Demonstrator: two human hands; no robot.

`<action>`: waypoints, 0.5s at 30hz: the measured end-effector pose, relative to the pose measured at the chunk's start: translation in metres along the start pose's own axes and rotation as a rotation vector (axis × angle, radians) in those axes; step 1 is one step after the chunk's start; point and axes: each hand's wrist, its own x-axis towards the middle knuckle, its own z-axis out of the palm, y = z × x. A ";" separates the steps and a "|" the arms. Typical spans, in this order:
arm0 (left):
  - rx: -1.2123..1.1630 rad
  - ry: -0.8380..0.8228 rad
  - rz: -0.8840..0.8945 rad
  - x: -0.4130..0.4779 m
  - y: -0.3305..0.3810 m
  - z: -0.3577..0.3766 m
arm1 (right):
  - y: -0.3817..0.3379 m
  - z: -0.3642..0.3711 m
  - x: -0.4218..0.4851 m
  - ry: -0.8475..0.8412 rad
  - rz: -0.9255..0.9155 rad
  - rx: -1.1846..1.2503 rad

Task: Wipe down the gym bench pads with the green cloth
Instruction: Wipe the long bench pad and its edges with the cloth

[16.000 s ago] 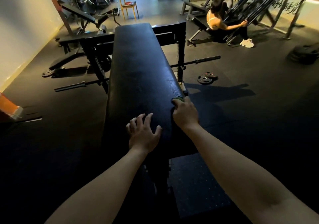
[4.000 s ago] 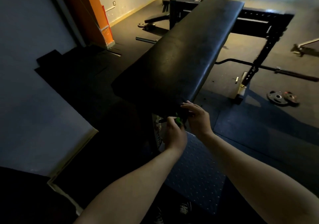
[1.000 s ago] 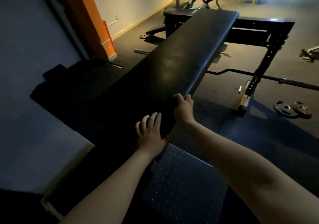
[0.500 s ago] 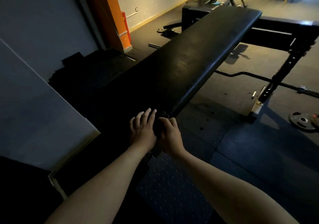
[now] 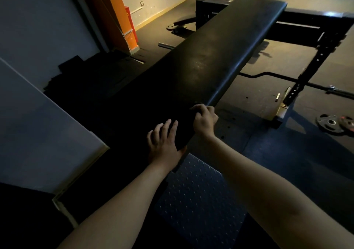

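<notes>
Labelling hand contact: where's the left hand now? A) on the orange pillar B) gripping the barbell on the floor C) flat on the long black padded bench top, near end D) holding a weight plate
C: the left hand lies fingers-spread on the long black padded bench top near its near end.

The room was dim. Warm light came from beyond the hands, catching the far end of the bench pad (image 5: pixel 220 61) with a dull sheen. Nearer the left hand (image 5: pixel 164 145) the pad sank into near-black shadow. The right hand (image 5: pixel 205 120) was soft-edged and grainy. Straight lines bowed toward the edges.
</notes>
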 end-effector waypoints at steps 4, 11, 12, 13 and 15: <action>0.029 -0.048 -0.005 -0.002 0.004 -0.004 | 0.010 0.021 -0.033 0.030 -0.010 0.036; 0.075 -0.077 0.030 -0.005 0.000 -0.009 | 0.008 0.019 -0.068 -0.133 0.003 0.146; 0.042 -0.080 0.027 -0.005 0.000 -0.009 | 0.008 0.011 -0.063 -0.128 0.002 0.158; 0.003 -0.078 0.023 -0.004 0.001 -0.008 | 0.006 0.002 -0.053 -0.089 0.022 0.189; -0.049 -0.047 0.028 0.000 0.000 -0.005 | 0.005 -0.010 -0.018 0.094 0.169 0.301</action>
